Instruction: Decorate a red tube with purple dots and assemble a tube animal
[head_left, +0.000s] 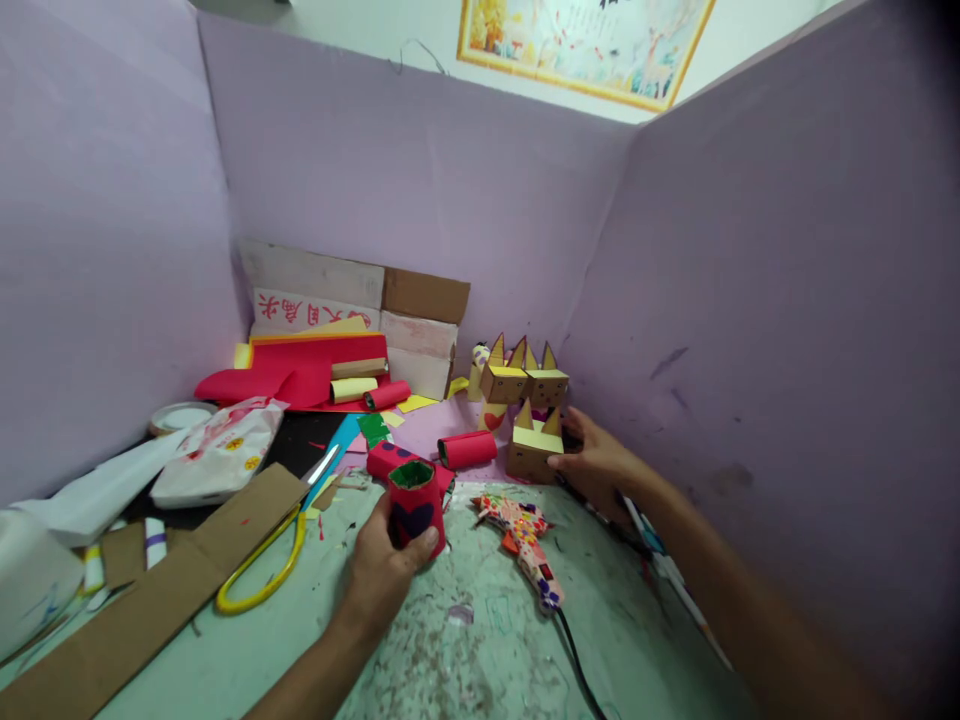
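Note:
My left hand [390, 560] is closed around an upright red paper tube [418, 515] with a dark heart on its side and green inside. At the right, my right hand [592, 455] has its fingers on a small cardboard box with pointed ears [533, 452], standing on the table. Behind that box are more eared boxes [504, 383], raised on tubes. Red tubes lie near my left hand, one dotted [394, 458] and one plain [469, 450]. A patterned glue gun [521, 540] rests between my hands, its black cord running toward me.
Yellow-handled scissors [281, 575] lie beside a long cardboard strip [165, 600] on the left. Further back are a plastic packet [221, 455], red paper [322, 365] and a folded carton [315, 280]. Lilac panels [420, 180] wall the table in; a white pen-like stick [667, 570] lies at right.

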